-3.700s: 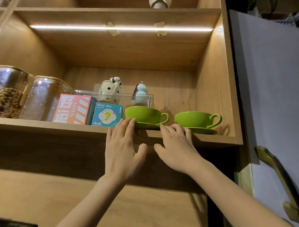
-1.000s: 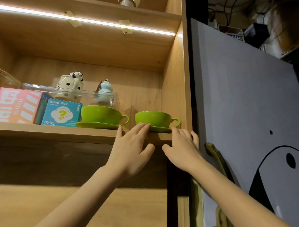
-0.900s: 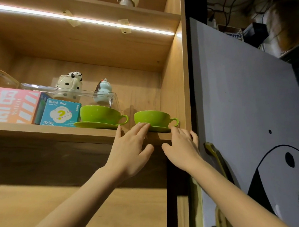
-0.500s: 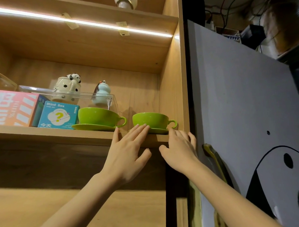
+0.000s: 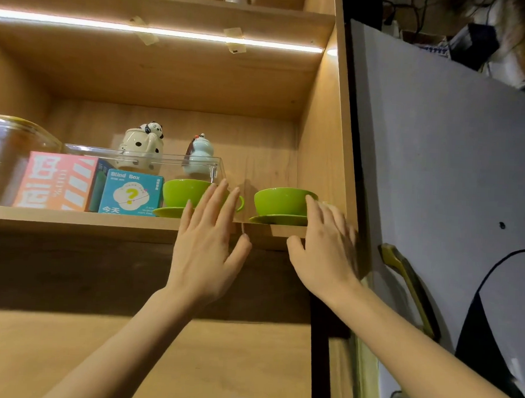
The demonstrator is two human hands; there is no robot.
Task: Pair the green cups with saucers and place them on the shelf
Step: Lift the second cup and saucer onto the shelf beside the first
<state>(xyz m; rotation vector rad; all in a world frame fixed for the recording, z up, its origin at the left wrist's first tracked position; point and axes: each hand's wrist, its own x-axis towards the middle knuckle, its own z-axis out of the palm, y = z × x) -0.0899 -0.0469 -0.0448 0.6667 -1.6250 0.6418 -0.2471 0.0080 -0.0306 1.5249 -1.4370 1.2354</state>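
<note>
Both fingers (image 5: 320, 215) straight, spread.

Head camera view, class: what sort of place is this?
Probably a home display cabinet: a lit wooden shelf holds green cups on saucers, a glass jar and a blind box.

Two cups (image 5: 183, 193) (image 5: 280, 200) on saucers (image 5: 169, 212) (image 5: 277, 219) stand side by side on the shelf (image 5: 74, 216), right of the boxes (image 5: 130, 193).
</note>
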